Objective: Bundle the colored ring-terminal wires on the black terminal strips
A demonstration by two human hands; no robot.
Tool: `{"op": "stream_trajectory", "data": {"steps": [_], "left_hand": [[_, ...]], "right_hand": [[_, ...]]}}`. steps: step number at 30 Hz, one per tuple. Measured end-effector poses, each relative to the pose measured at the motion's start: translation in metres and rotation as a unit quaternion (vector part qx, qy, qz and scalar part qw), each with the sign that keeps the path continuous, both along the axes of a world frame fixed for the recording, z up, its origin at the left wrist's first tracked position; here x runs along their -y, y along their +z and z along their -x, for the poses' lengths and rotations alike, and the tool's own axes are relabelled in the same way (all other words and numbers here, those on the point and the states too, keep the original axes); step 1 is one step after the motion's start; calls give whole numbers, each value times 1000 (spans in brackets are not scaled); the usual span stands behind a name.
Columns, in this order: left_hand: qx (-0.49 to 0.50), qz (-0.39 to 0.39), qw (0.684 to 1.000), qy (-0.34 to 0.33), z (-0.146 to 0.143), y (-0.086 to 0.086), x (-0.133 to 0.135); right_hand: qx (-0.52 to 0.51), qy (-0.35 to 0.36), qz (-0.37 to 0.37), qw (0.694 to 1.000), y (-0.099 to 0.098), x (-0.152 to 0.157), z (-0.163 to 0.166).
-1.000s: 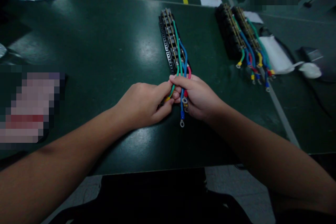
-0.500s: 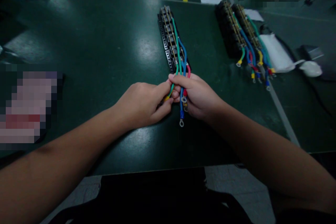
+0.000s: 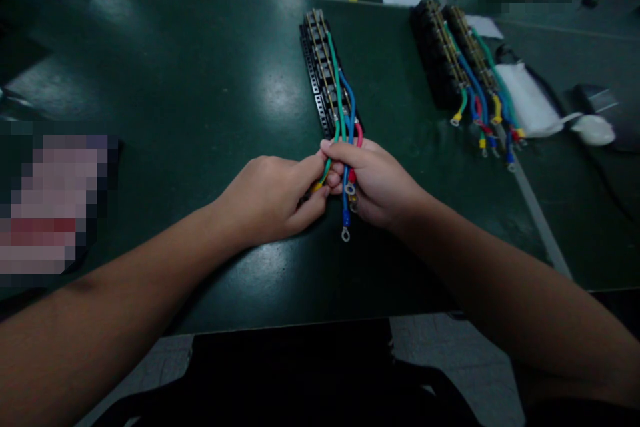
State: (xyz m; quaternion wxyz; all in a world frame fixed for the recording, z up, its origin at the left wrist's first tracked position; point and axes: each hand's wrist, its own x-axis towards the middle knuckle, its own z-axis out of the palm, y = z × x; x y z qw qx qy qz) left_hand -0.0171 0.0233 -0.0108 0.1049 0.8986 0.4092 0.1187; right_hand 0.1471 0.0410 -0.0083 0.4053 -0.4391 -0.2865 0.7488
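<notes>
The left hand pinched a green wire and the right hand clasped the seemingly pliable wire bundle, while the black block, probably rigid and best gripped by its sides, lay just beyond on the table

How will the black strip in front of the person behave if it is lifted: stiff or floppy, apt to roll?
The black strip would probably stay stiff, since it looks long and straight. Its coloured wires would likely flex, since they visibly curve. Rolling seems unlikely, as the strip looks boxy, not round.
</notes>
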Motion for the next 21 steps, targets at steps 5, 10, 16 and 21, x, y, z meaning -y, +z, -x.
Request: {"op": "stream_trajectory", "data": {"steps": [5,10,16,21], "left_hand": [[-14,11,1000,5,-1,2,0],[-23,15,1000,7,-1,3,1],[-19,14,1000,5,-1,2,1],[-21,17,1000,6,-1,1,1]], "right_hand": [[0,3,-7,1000,-2,-1,0],[-11,1,-6,1000,-3,-1,0],[-19,2,-12,1000,-3,-1,0],[-11,0,-7,1000,-3,-1,0]]}}
